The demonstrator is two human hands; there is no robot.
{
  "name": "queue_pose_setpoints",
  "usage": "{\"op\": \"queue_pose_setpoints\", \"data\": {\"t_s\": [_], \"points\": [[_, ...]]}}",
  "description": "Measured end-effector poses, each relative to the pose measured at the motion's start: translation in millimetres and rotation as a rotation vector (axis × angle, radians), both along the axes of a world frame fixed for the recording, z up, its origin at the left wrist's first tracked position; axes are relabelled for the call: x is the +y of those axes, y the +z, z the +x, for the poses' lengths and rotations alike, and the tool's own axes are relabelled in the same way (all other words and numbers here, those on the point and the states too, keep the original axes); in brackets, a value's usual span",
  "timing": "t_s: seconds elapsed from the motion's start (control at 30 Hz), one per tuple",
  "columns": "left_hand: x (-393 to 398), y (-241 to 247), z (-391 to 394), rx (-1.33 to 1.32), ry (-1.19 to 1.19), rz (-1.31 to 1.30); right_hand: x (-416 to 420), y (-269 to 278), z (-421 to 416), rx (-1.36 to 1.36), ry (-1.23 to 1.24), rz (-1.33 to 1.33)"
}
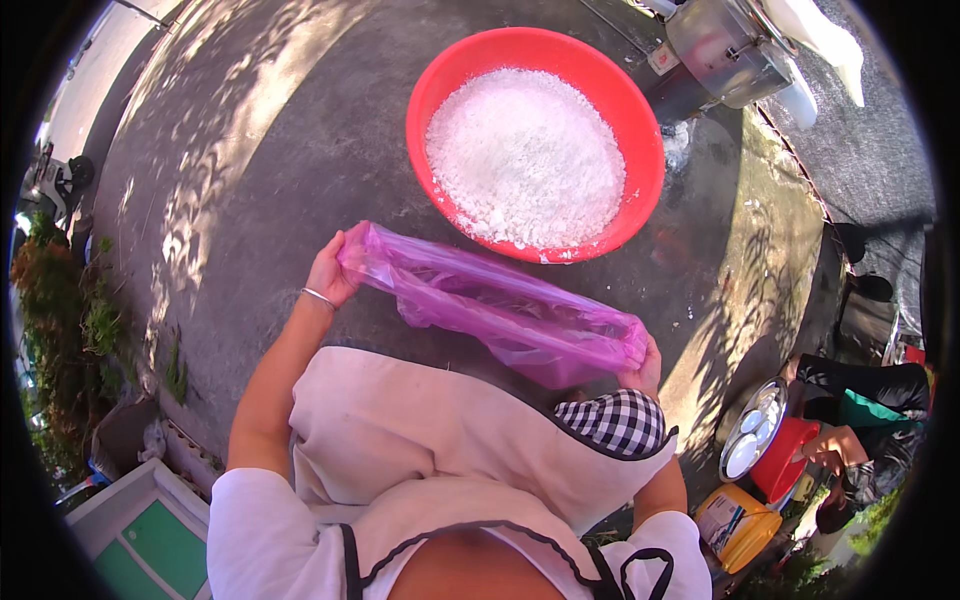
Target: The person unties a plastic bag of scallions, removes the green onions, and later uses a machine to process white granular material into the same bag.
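A pink-purple translucent plastic bag [487, 292] is stretched wide between my two hands, above my lap and the beige apron [420, 420]. My left hand [335, 271] grips its left end, and my right hand [643, 367] grips the right end; some fingers are hidden by the plastic. Just beyond the bag a large red plastic basin [641, 150] stands on the concrete ground, holding a heap of white, crumbly, powdery material [525, 157]. Some white bits cling to the basin's near rim.
A metal pot or drum [720, 52] stands at the upper right. At the right, another person [840, 442] reaches to a smaller red basin [780, 461], near a round metal tray [754, 427] and a yellow bucket [739, 525]. A grey-and-green bin [165, 525] is at the lower left.
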State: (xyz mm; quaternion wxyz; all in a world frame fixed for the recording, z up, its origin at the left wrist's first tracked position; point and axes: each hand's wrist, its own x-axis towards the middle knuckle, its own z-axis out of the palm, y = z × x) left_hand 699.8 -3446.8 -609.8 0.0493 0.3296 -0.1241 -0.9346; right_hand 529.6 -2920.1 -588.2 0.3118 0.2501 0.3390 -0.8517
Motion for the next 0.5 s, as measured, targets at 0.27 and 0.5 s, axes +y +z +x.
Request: {"op": "queue_pose_setpoints", "data": {"t_s": [0.27, 0.5], "points": [[-59, 36, -145, -0.05, -0.163, -0.084, -55, 30, -119, 0.105, 0.046, -0.108], [-75, 61, -206, -0.186, -0.235, -0.312, -76, 26, -218, 0.11, 0.098, 0.446]]}}
